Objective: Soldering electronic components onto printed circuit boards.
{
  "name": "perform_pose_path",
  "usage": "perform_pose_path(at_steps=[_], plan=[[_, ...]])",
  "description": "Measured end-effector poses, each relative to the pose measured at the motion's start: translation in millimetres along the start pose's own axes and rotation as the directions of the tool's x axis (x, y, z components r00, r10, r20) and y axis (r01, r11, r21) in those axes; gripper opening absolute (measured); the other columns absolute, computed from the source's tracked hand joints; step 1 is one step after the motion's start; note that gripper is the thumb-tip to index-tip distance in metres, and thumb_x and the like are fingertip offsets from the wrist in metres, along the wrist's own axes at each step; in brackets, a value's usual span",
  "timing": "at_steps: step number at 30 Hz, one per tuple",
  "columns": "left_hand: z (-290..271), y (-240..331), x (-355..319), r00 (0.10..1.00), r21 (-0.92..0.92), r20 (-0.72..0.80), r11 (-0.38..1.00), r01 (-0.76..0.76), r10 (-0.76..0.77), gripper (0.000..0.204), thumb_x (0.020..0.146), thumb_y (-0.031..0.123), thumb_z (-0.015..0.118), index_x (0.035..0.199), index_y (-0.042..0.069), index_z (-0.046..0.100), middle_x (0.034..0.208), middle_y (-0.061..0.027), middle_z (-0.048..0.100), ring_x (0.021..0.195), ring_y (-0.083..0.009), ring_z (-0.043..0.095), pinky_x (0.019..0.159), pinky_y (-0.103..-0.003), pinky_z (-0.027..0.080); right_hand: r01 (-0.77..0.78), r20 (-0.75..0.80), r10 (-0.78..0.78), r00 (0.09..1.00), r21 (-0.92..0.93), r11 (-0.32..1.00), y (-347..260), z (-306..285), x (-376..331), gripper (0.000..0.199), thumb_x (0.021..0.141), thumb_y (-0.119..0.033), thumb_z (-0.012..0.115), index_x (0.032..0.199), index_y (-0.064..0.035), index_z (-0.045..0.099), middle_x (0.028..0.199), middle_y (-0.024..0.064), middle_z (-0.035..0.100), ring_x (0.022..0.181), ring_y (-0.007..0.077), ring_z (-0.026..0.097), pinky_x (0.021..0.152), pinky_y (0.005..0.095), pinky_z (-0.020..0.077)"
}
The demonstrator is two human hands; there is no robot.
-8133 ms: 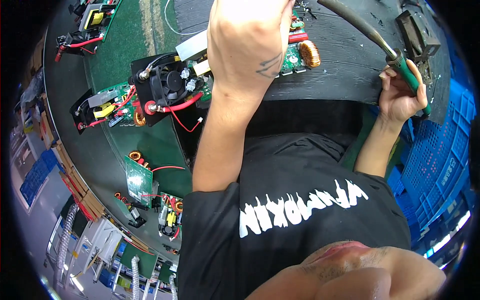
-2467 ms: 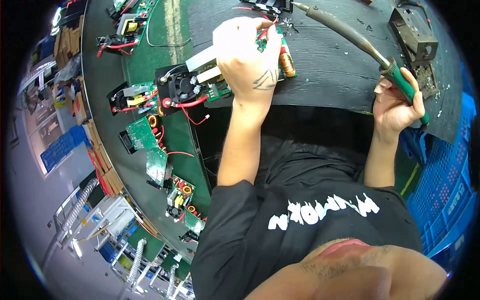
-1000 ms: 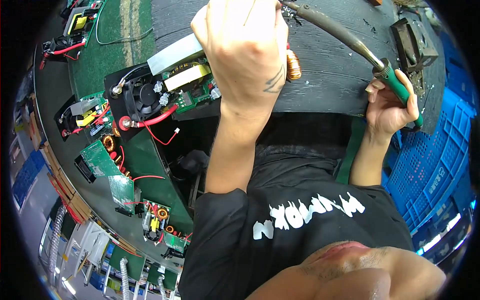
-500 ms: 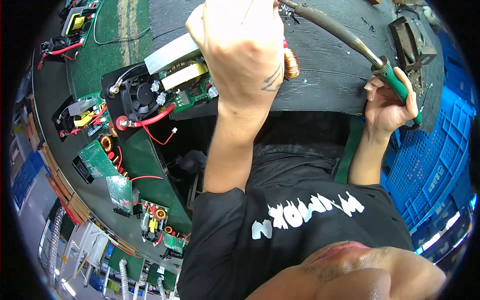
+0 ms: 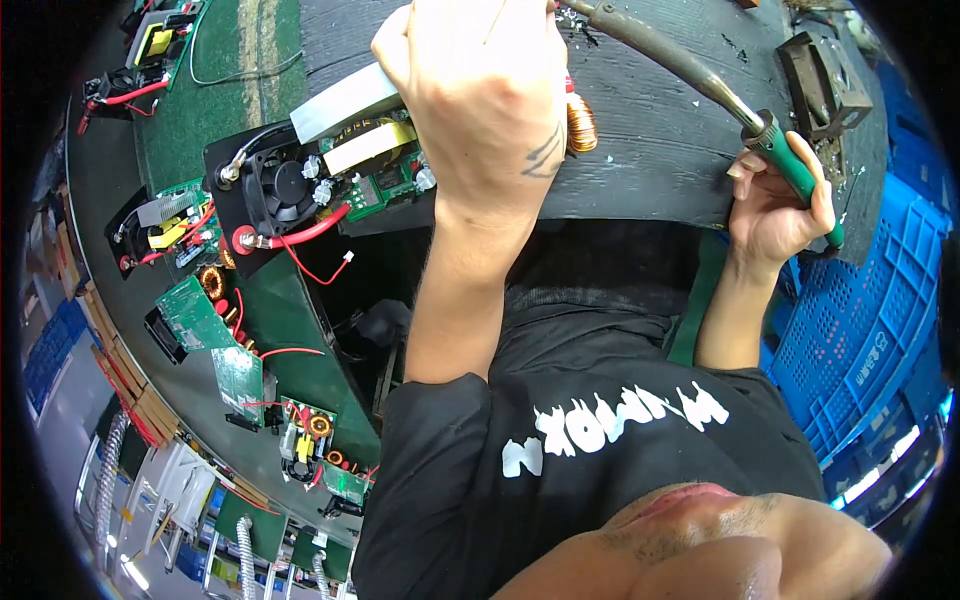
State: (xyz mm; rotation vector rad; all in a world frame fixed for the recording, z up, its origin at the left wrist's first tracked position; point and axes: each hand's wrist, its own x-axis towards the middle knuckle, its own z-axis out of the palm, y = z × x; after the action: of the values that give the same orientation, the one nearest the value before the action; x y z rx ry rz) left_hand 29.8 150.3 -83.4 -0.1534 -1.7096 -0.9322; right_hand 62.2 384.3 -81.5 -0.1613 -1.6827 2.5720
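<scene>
My right hand (image 5: pixel 780 205) is closed around the green handle of a soldering iron (image 5: pixel 690 72). Its metal shaft slants up to the left, and the tip end is out of sight by the far side of my left hand. My left hand (image 5: pixel 485 95) is closed over the right end of a circuit board assembly (image 5: pixel 370 180); its fingertips are hidden, so what they grip cannot be made out. The assembly carries a black fan (image 5: pixel 283 186), a yellow-wrapped transformer (image 5: pixel 368 147), a pale heatsink (image 5: pixel 345 104) and a red cable (image 5: pixel 318 230). A copper-wound coil (image 5: pixel 581 124) shows just right of my left wrist.
A metal iron stand (image 5: pixel 825 85) stands at the right of the dark wooden bench (image 5: pixel 660 180). Blue plastic crates (image 5: pixel 850 300) are beyond the right edge. On the green surface to the left lie several more circuit boards (image 5: pixel 198 316) with coils and red wires.
Almost nothing differs. The circuit board assembly and my left forearm sit a very slight shift from before; both hands keep their hold.
</scene>
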Motion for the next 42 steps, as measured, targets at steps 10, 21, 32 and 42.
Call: perform_pose_path(at_steps=[10, 21, 32, 42], plan=[[0.9, -1.0, 1.2, 1.0, -0.007, -0.003, 1.0, -0.013, 0.013, 0.011, 0.069, 0.003, 0.065, 0.08, 0.0, 0.062, 0.102, -0.0125, 0.064, 0.093, -0.0273, 0.058, 0.082, -0.036, 0.04, 0.006, -0.004, -0.006, 1.0, 0.0, 1.0, -1.3, 0.8, 0.2, 0.059, 0.083, -0.044, 0.035, 0.109, 0.0055, 0.055, 0.074, 0.0237, 0.061, 0.052, 0.0259, 0.055, 0.05, 0.0309, 0.0441], [-0.5, -1.6, -0.2, 1.0, 0.025, 0.024, 1.0, -0.015, 0.014, 0.012, 0.071, 0.004, 0.065, 0.082, 0.0, 0.061, 0.102, -0.0119, 0.063, 0.093, -0.0268, 0.058, 0.082, -0.036, 0.04, -0.01, -0.014, 0.01, 1.0, 0.005, 1.0, 1.3, -1.2, -0.1, 0.059, 0.083, -0.044, 0.035, 0.108, 0.005, 0.056, 0.073, 0.0234, 0.062, 0.053, 0.026, 0.055, 0.051, 0.0306, 0.0442], [-1.2, -0.5, -0.9, 1.0, 0.025, 0.027, 1.0, -0.004, 0.003, 0.012, 0.072, 0.005, 0.064, 0.083, 0.001, 0.061, 0.102, -0.0109, 0.064, 0.093, -0.0257, 0.058, 0.082, -0.036, 0.039, -0.019, -0.005, 0.019, 1.0, 0.021, 1.0, 1.0, -1.6, 0.2, 0.059, 0.083, -0.044, 0.034, 0.108, 0.0049, 0.056, 0.074, 0.0232, 0.062, 0.053, 0.0259, 0.055, 0.051, 0.0308, 0.0444], [-0.9, -0.1, -0.4, 1.0, 0.04, 0.02, 0.999, -0.02, 0.019, 0.011, 0.073, 0.005, 0.064, 0.082, 0.001, 0.061, 0.102, -0.0106, 0.064, 0.092, -0.0249, 0.059, 0.081, -0.036, 0.04, 0.005, 0.022, -0.005, 1.0, 0.002, 1.0, -0.5, -0.7, 0.5, 0.058, 0.084, -0.043, 0.033, 0.109, 0.005, 0.055, 0.074, 0.0235, 0.061, 0.053, 0.0254, 0.055, 0.053, 0.0313, 0.0449]])
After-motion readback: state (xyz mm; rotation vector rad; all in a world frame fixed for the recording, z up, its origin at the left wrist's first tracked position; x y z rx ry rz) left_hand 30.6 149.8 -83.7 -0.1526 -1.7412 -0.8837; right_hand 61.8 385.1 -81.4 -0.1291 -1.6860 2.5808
